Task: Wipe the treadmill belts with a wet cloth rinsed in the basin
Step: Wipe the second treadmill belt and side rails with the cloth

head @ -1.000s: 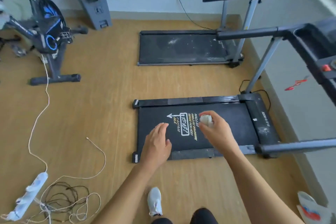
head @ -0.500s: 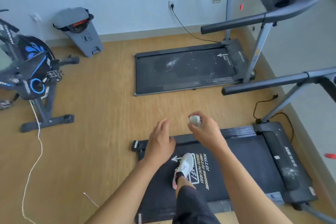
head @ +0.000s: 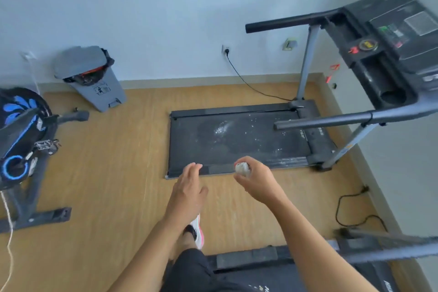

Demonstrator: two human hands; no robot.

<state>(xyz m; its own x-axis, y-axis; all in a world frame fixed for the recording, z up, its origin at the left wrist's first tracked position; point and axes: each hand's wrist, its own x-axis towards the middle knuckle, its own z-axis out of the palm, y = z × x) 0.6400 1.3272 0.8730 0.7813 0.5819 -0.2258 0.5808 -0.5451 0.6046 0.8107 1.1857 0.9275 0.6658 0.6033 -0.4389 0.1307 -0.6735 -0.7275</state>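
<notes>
My right hand (head: pixel 257 181) grips a small wadded pale cloth (head: pixel 242 168), held in the air over the floor just short of the far treadmill. That treadmill's black belt (head: pixel 237 140) lies ahead and is speckled with white dust and smears. My left hand (head: pixel 188 191) hovers beside the right one, fingers straight and holding nothing. The near treadmill (head: pixel 296 268) is under and behind me at the bottom right. No basin is in view.
The far treadmill's handrail (head: pixel 331 119) and console (head: pixel 391 45) jut out at the right. A grey pedal bin (head: pixel 92 76) stands by the wall, an exercise bike (head: pixel 21 144) at the left. Black cables (head: pixel 350 208) trail along the right wall. My foot (head: pixel 196 230) steps on the wooden floor.
I have stepped off the near treadmill belt and walked toward the far one, which now fills the middle of the view. Both hands keep their pose, the right still holding the cloth.
</notes>
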